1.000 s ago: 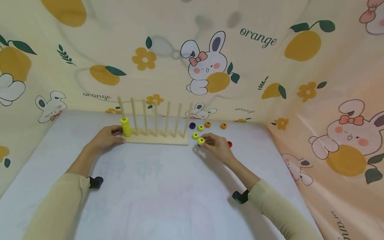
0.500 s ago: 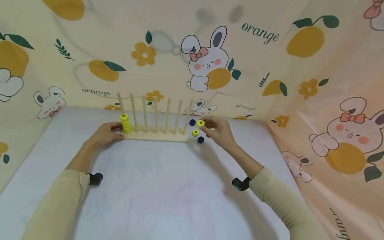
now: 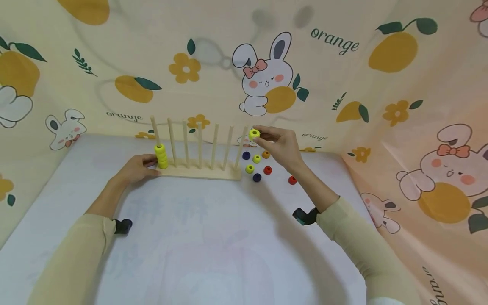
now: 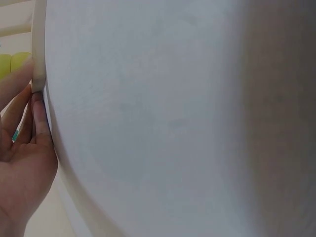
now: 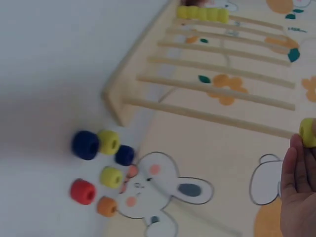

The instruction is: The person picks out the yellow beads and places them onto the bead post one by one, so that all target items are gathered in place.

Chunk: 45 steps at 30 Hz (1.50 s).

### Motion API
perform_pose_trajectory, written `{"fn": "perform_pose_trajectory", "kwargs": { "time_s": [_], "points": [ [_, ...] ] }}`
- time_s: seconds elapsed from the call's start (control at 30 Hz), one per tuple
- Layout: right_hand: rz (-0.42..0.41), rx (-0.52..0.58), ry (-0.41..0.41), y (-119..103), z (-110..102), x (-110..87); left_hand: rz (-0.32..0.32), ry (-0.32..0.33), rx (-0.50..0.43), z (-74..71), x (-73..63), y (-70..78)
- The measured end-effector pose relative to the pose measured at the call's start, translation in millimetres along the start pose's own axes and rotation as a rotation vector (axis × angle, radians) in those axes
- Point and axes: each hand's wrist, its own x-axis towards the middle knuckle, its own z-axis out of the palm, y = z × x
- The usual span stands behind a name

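A wooden peg stand (image 3: pixel 202 173) with a row of upright pegs stands at the back of the table. Several yellow beads (image 3: pixel 161 156) are stacked on its leftmost peg. My left hand (image 3: pixel 134 171) grips the left end of the stand's base; in the left wrist view the thumb lies over the base edge and the other fingers are at its end. My right hand (image 3: pixel 284 146) pinches a yellow bead (image 3: pixel 254 134) between thumb and fingers, raised near the top of the rightmost peg. The bead's hole shows towards the head camera.
Loose beads lie right of the stand: dark blue (image 3: pixel 257 177), yellow (image 3: pixel 249 169), red (image 3: pixel 268 170) and orange (image 3: pixel 266 154). Another red bead (image 3: pixel 292 180) lies by the right wrist. A printed cloth (image 3: pixel 213 84) hangs behind the white table (image 3: pixel 206 237).
My right hand has lifted the yellow bead up from among the loose beads to peg-top height. The left hand stays at the stand's left end.
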Motion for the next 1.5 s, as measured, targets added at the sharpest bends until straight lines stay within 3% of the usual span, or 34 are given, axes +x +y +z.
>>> {"fn": "perform_pose_trajectory", "kwargs": {
  "time_s": [0.57,0.87,1.2,1.5],
  "points": [
    [-0.084,0.045,-0.118,-49.8,18.8,51.0,-0.019,-0.002,0.003,-1.6,3.4,3.2],
    [-0.058,0.069,-0.142,-83.6,35.8,69.8,0.004,-0.004,-0.037,3.6,4.4,0.2],
    [-0.141,0.144,-0.176,-78.8,68.3,102.2,-0.003,-0.004,-0.022,4.3,1.8,-0.8],
    [-0.115,0.100,-0.249,-91.1,88.9,114.4,0.009,-0.004,-0.011,-0.2,-1.7,1.3]
  ]
}}
